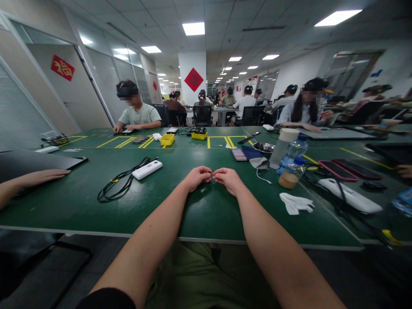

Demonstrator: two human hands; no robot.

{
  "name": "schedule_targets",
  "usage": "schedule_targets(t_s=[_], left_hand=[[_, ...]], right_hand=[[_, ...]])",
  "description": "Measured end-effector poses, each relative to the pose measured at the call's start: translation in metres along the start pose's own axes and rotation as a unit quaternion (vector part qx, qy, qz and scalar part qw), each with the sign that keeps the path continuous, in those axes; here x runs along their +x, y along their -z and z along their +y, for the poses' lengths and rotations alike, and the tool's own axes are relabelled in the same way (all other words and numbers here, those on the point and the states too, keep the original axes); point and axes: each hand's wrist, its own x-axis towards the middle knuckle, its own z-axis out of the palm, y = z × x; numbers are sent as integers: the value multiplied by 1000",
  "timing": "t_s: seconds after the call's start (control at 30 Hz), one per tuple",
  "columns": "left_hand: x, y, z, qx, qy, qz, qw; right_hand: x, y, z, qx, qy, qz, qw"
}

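My left hand (197,178) and my right hand (228,179) meet just above the green table (167,214), fingertips almost touching. Both are closed in a pinch, thumbs against curled fingers. A small reddish spot shows at the right fingertips; whether it is a thing or skin, I cannot tell. Anything held between the fingers is too small to make out. Left of my hands lies a white power bank (147,170) with a coiled black cable (117,189). To the right are a white cable end (264,179) and a crumpled white tissue (296,203).
A clear bottle with a blue cap (299,148), a cup of brown drink (289,179) and a tall pale container (283,146) stand at right. Behind are a metal bowl (264,148) and yellow trays (167,139). Another person's hand (45,177) rests on a laptop at left.
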Motion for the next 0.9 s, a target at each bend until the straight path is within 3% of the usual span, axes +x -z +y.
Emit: schedule_targets(t_s=[0.23,0.53,0.9], left_hand=[[0,0,-1,8,12,-12,1000],[1,-2,0,-45,54,19,997],[1,-1,-1,-45,33,5,998]], right_hand=[[0,0,1,5,-3,-14,1000],[-3,-2,-4,8,-12,-17,1000],[-1,1,-1,5,-9,-19,1000]])
